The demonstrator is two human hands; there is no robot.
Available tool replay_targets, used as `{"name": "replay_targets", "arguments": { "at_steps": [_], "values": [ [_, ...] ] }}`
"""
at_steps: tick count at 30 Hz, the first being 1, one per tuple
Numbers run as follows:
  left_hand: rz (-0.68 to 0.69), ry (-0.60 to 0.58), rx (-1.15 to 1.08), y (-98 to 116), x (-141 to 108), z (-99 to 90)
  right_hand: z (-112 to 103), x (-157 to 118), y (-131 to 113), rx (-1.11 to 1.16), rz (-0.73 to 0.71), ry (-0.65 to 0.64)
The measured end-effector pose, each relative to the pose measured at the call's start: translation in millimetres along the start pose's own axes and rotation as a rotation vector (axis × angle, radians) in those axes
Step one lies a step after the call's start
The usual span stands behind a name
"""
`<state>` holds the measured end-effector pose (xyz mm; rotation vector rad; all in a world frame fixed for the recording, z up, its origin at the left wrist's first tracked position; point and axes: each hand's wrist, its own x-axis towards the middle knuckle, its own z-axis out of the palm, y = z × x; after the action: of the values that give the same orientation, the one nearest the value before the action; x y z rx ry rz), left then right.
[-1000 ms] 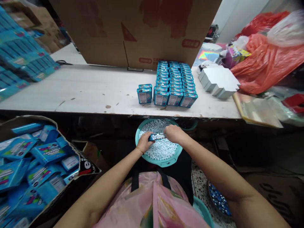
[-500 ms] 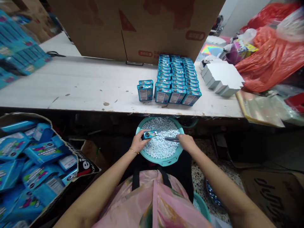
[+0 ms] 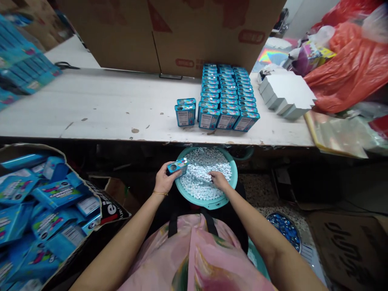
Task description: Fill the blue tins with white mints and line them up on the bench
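Note:
My left hand (image 3: pixel 165 180) is shut on a small blue rectangular tin (image 3: pixel 177 166), held above the left rim of a teal plastic basin (image 3: pixel 224 196). The basin is heaped with small pale blue-white mints (image 3: pixel 201 171). My right hand (image 3: pixel 218 180) rests with its fingers down among the mints. Whether those fingers hold anything is hidden.
On the white scuffed table (image 3: pixel 91 107) stand rows of blue tins (image 3: pixel 226 95) before a cardboard box (image 3: pixel 194 34). Blue packs fill a box (image 3: pixel 45 202) at lower left. Red plastic bags (image 3: pixel 348 68) lie at right, and a bowl of blue items (image 3: pixel 285 231) sits on the floor.
The tin has moved left and turned in my left hand. My right hand has moved left, down into the mints, and the thin dark strip near it no longer shows.

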<state>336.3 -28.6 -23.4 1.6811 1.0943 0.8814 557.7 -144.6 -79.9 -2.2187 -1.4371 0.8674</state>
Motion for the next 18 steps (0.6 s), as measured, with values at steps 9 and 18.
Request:
{"name": "replay_targets", "arguments": {
  "at_steps": [9, 18],
  "values": [
    [0.078, -0.079, 0.075, -7, -1, 31.6, -99, -36, -35, 0.027, -0.183, -0.068],
    [0.229, -0.164, 0.199, -2, -9, 52.8, -121, -41, -108, -0.545, -0.159, -0.094]
  ]
}}
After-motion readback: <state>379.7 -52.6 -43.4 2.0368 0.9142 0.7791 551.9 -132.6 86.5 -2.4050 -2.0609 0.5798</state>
